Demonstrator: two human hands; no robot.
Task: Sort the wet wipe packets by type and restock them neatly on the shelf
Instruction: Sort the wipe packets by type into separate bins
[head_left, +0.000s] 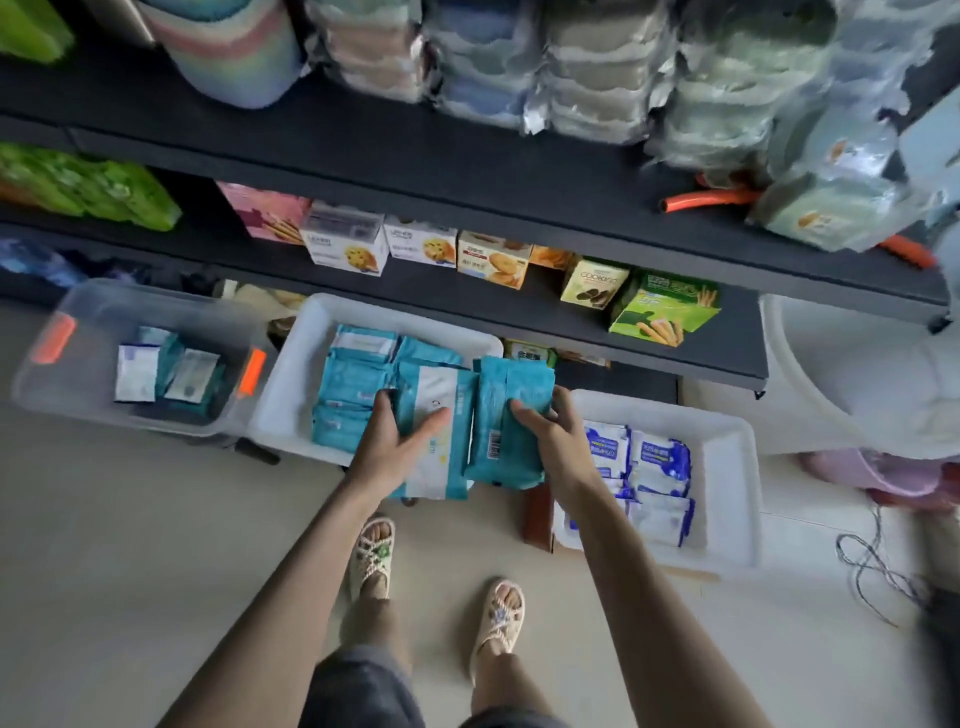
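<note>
My left hand (400, 441) grips a stack of teal-and-white wet wipe packets (436, 457), face up, held above the floor. My right hand (550, 436) holds a second teal stack (511, 410) with a barcode showing, right beside the first. Behind them a white bin (291, 384) is filled with more teal packets (348, 384). A white bin (727, 467) at the right holds blue-and-white packets (657, 467). A clear bin (67, 358) at the left holds a few white and dark teal packets (166, 371).
Dark shelves (467, 161) rise ahead: cookie boxes (493, 260) on the lower one, wrapped cloth bundles (597, 73) on the upper. An orange hose (701, 200) lies on the upper shelf. A brown box (537, 512) sits near the right bin. Loose cable (872, 566) lies on the floor at right.
</note>
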